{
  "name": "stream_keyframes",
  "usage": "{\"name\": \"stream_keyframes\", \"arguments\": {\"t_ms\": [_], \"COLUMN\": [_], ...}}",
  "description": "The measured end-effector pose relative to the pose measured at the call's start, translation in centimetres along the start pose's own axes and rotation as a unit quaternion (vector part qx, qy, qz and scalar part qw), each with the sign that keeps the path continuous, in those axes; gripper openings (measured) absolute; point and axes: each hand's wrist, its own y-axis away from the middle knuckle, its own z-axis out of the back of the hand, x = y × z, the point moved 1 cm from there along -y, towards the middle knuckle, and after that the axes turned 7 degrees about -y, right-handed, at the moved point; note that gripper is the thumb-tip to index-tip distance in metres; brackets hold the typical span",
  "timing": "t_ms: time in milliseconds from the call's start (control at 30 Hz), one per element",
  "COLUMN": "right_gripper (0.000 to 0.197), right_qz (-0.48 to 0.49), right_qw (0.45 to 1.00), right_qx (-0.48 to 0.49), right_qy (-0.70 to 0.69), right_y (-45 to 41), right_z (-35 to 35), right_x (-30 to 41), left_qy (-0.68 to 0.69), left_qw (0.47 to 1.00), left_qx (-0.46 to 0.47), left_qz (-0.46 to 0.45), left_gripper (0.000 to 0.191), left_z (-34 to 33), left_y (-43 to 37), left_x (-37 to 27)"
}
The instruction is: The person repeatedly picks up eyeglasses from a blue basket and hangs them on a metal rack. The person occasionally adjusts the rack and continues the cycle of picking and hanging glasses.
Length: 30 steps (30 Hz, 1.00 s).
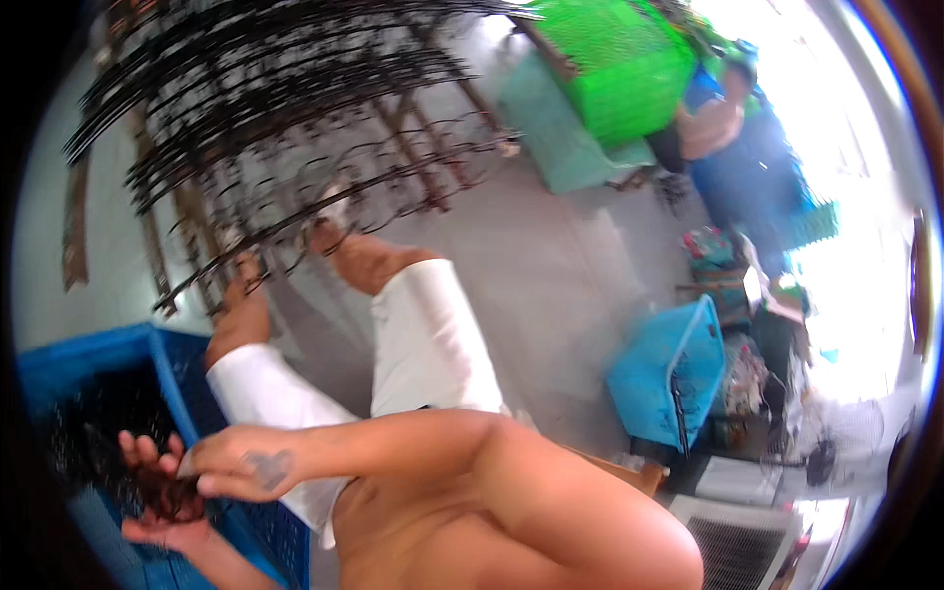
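Observation:
My left hand (pixel 173 527) is palm up over a blue plastic crate (pixel 153 339) at the lower left, cupping a small bunch of thin dark pieces (pixel 173 494). Across my body reaches my right arm; my right hand (pixel 247 461) is above the left one, its fingertips at the bunch. Whether those fingers pinch a piece is blurred. More dark pieces (pixel 96 420) fill the crate. Before my legs, black rods (pixel 295 214) with thin curved pieces hanging from them lie on a stand.
Many more black rods (pixel 280 81) are stacked in rows farther off. Bright green (pixel 612 66) and pale green containers (pixel 546 118) stand beyond, near another person (pixel 712 125). A light-blue basket (pixel 649 376), a fan (pixel 833 450) and a box with a grille (pixel 737 546) are to the right.

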Motion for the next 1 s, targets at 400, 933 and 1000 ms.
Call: {"name": "stream_keyframes", "arguments": {"t_ms": [400,933,1000], "right_gripper": [0.020,0.032,0.031], "right_qz": [0.083,-0.206,-0.174], "right_qw": [0.953,0.772,0.777], "right_qx": [-0.146,-0.581,-0.596], "right_qy": [0.252,0.153,0.102], "right_y": [5.9,2.7,2.9], "right_z": [5.0,20.2,20.5], "right_x": [7.5,-1.7,-2.9], "left_qy": [-0.031,-0.075,-0.052], "left_qw": [0.960,0.959,0.961], "left_qx": [-0.266,-0.238,-0.237], "left_qz": [0.082,0.131,0.133], "left_gripper": [0.054,0.061,0.065], "left_z": [-3.0,-4.5,-4.5], "left_y": [-1.3,-0.8,-0.4], "left_x": [2.7,5.7,6.1]}}
